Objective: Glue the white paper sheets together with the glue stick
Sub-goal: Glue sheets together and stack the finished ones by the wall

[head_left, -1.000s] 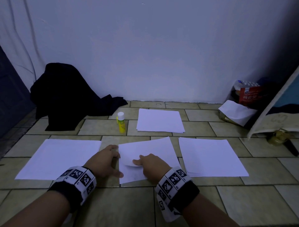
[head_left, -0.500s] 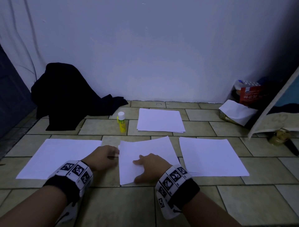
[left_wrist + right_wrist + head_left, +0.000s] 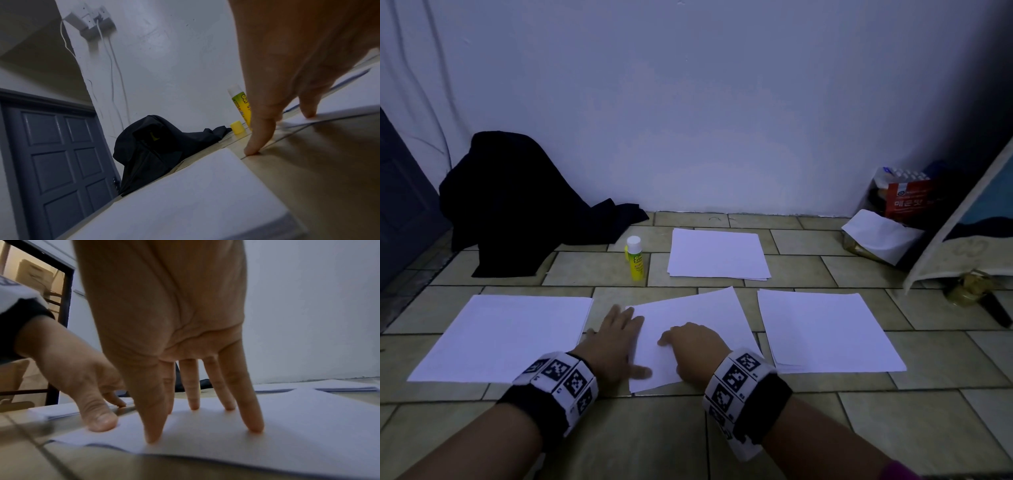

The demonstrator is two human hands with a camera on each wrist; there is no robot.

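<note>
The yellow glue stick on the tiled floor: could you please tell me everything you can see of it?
The yellow glue stick is a small plastic-looking cylinder with a yellow-and-green printed label and a white top. It stands upright on the beige tiled floor, left of the far stack of white paper and beyond both hands, which do not touch it. In the left wrist view a small yellow cap sits on the floor beside it.

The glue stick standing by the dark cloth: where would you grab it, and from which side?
Grip the glue stick around its yellow barrel, below the white end, coming from the near side. It stands upright on the floor with open tile around it; the left hand is nearer.
</note>
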